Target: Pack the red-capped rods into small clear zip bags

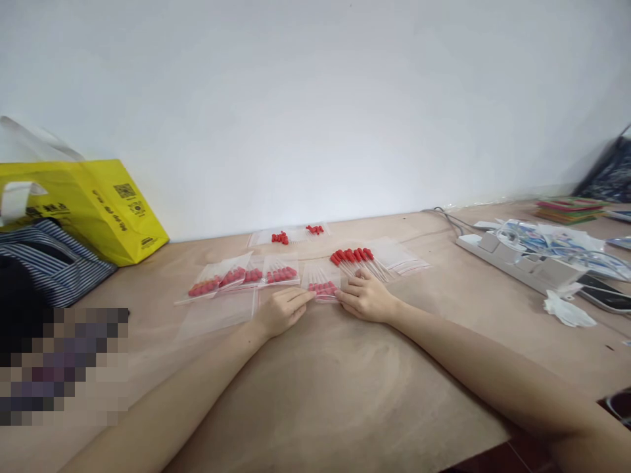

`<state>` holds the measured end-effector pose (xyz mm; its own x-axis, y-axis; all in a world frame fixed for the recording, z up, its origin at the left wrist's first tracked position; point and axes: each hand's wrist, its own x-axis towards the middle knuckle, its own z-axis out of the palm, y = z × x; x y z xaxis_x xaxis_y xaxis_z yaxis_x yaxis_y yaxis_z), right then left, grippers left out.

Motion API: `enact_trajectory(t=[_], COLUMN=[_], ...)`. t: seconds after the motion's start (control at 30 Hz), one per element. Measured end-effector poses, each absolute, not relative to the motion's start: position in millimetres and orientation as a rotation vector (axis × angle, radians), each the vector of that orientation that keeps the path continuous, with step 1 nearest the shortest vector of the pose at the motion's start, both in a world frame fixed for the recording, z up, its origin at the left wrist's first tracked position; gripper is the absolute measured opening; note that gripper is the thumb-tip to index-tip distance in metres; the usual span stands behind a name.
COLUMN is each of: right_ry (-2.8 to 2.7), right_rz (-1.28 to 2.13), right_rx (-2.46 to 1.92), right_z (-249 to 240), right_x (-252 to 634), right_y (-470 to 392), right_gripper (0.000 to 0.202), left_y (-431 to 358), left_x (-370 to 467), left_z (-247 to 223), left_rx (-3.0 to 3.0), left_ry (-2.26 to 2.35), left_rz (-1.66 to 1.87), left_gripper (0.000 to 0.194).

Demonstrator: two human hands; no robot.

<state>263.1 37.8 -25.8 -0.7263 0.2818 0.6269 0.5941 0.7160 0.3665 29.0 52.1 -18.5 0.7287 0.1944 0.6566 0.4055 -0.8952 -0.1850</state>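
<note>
A small clear zip-lock bag [319, 274] lies flat on the table with several thin sticks inside, their red ends toward me. My left hand [284, 311] pinches its near left corner, fingers closed. At the near right corner, the closed fingers of my right hand [365, 299] press on the same bag's edge. Just beyond my right hand is a loose bunch of red-tipped sticks [352, 256], with their red ends pointing away. To the left, several filled zip-lock bags [280, 270] lie in an overlapping row.
Flat zip-lock bags [401, 255] lie right of the bunch, others [217, 315] near my left forearm. More red-tipped sticks [280, 238] rest by the wall. A yellow bag [118, 210] and striped cloth [73, 253] stand left; a power strip [503, 263] and crumpled tissue [569, 310] lie right.
</note>
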Motion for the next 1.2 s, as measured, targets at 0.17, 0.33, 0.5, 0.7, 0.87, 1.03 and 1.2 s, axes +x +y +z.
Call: enact_trajectory(t=[0.17, 0.33, 0.5, 0.7, 0.87, 1.03, 1.2], right_ry=[-2.355, -2.332, -2.323, -2.351, -2.338, -2.269, -2.254], right_rz=[-0.799, -0.704, -0.784, -0.939, -0.952, -0.910, -0.859], right_rx=[-0.611, -0.705, -0.697, -0.522, -0.498, -0.521, -0.533], right_z=[-26.7, -25.1, -26.3, -25.7, -24.6, -25.1, -23.4], right_x=[266.4, 268.0, 266.3, 266.9, 267.9, 260.5, 253.0], right_y=[42.3, 40.6, 41.7, 44.7, 45.3, 43.4, 39.6], right_gripper=[0.021, 0.022, 0.023, 0.024, 0.022, 0.020, 0.019], left_y=[52.7, 55.7, 58.2, 56.4, 54.8, 52.6, 52.3], left_x=[24.6, 19.0, 22.0, 25.0, 25.7, 41.7, 60.6], left_z=[-14.7, -13.7, -14.5, -12.1, -11.3, -11.0, -11.5], left_rx=[-2.586, -2.532, -2.479, -2.446, -2.427, -2.419, -2.423], left_ry=[-0.479, -0.441, -0.389, -0.375, -0.424, -0.439, -0.338], left_rz=[-0.933, -0.857, -0.817, -0.776, -0.794, -0.835, -0.821], left_gripper=[0.016, 0.022, 0.024, 0.026, 0.023, 0.016, 0.021])
